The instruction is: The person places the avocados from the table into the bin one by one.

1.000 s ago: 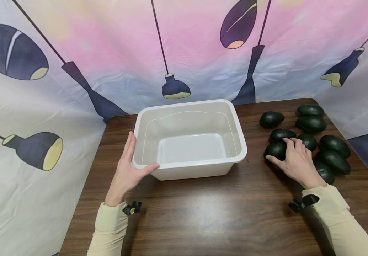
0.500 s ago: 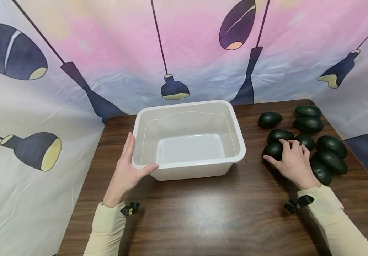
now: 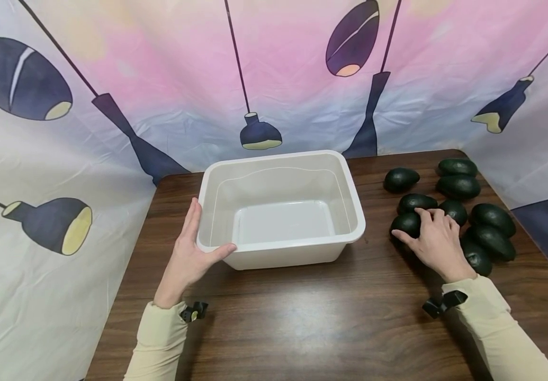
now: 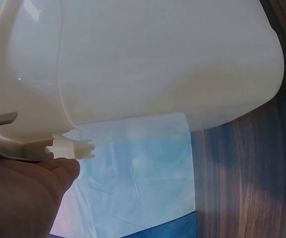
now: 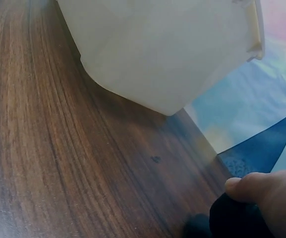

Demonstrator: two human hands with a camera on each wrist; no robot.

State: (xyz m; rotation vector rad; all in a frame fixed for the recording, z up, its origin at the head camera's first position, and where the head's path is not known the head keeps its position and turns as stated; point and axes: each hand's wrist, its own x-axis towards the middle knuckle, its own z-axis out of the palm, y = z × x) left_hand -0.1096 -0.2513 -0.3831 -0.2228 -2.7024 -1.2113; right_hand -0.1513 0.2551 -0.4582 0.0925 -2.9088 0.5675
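Avocado [image 3: 404, 224] lies gripped in the right hand [image 3: 438, 247].

A cloth [image 3: 293, 63] hangs behind the bench [image 3: 302, 328] (brown, wood-grained, rounded at the far corners). The cloth bears printed lamps [image 3: 52, 225], mostly dark blue, on a pink, blue and white ground.

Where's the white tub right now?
In the head view, the white tub stands mid-frame on the table, left hand touching its near left corner, avocados to its right.
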